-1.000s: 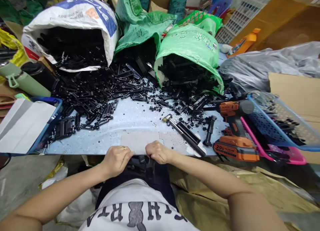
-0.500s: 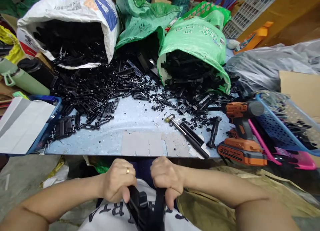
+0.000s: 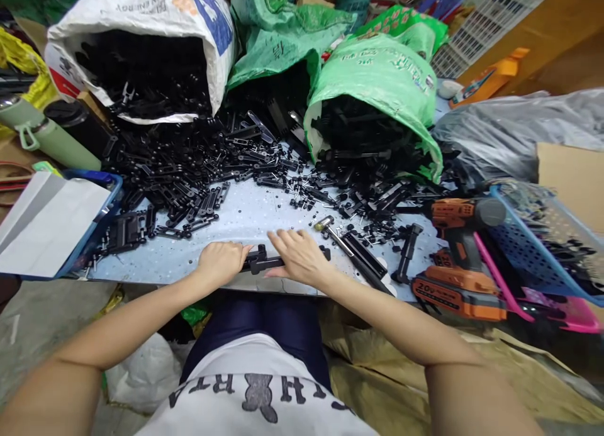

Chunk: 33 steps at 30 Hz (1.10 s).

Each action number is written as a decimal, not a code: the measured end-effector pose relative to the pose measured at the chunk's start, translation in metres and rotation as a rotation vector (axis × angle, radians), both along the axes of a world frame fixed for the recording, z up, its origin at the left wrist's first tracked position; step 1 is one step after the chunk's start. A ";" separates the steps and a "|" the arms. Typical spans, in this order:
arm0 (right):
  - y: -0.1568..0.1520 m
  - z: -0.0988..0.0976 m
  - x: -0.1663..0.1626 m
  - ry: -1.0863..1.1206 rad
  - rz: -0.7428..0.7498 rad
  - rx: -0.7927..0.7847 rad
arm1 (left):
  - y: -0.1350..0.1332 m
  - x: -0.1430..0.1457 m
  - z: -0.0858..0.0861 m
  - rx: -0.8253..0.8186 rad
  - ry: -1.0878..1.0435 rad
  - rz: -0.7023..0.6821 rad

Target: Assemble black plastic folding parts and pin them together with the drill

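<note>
At near edge of table (image 3: 245, 219): black plastic bracket (image 3: 261, 260), long axis left-right; left hand (image 3: 219, 264) seemingly closed on left end; right hand (image 3: 297, 258) open, flat over right end.

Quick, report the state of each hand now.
Left hand: closed on one end of the black plastic part.
Right hand: open, fingers spread, lying flat on the same part.

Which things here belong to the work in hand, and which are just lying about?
In hand: black plastic piece, gripped by left hand, right hand flat on it; loose black parts behind.
Lying about: cordless drill, small hammer, green bottle, blue basket.
</note>
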State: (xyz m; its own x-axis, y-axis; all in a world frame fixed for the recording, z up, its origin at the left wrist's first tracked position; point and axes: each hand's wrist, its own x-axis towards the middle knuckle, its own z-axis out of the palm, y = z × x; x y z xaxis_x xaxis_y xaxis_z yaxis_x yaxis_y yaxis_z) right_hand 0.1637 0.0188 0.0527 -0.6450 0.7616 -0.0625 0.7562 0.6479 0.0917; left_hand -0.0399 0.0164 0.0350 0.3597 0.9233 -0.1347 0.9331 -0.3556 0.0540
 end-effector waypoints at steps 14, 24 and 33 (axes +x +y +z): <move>0.013 -0.022 -0.002 0.065 0.365 -0.072 | -0.008 0.002 -0.015 -0.019 -0.092 -0.082; 0.024 -0.025 0.003 0.183 0.454 -0.048 | -0.002 -0.002 -0.013 -0.055 -0.142 -0.124; 0.021 -0.019 0.007 0.093 0.225 -0.129 | 0.012 0.010 -0.025 0.100 -0.124 -0.027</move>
State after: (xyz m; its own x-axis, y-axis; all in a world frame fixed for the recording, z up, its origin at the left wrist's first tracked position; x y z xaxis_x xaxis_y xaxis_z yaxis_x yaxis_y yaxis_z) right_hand 0.1702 0.0398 0.0336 -0.8049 0.5877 -0.0826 0.5928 0.8027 -0.0656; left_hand -0.0295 0.0284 0.0102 0.3924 0.9198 0.0040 0.9117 -0.3895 0.1310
